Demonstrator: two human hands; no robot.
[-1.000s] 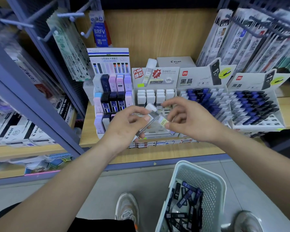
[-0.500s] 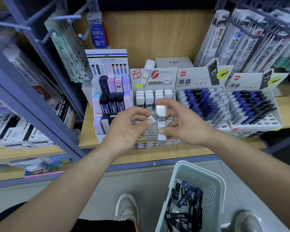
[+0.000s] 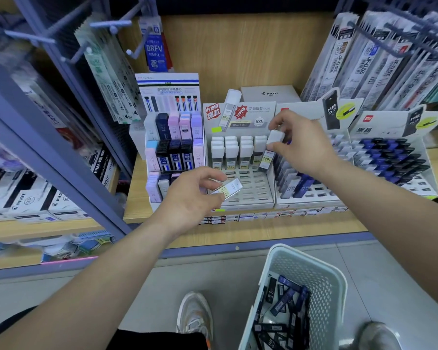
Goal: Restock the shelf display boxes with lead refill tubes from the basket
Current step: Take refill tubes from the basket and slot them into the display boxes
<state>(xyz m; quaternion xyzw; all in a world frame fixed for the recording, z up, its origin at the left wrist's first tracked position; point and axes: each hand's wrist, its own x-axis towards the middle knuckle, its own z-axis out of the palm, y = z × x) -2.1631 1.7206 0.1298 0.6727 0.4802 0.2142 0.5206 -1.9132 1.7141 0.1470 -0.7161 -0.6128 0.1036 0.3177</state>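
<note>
My right hand pinches the white cap of a lead refill tube, holding it upright over the right column of the white display box. That box carries rows of white-capped tubes at its back and bare slots in front. My left hand holds a second clear tube lying sideways, just in front of the box's left side. On the floor at the lower right stands a white basket with several dark blue and black refill tubes inside.
Left of the white box stands a tiered display of pink, purple and dark tubes. To the right are two displays of blue and black tubes. Hanging pen refill packs fill the upper right, metal hooks the upper left. My shoes are beside the basket.
My right hand took one tube away from the left hand and lifted it up and right to the display box's right column. My left hand dropped slightly, keeping the other tube.
</note>
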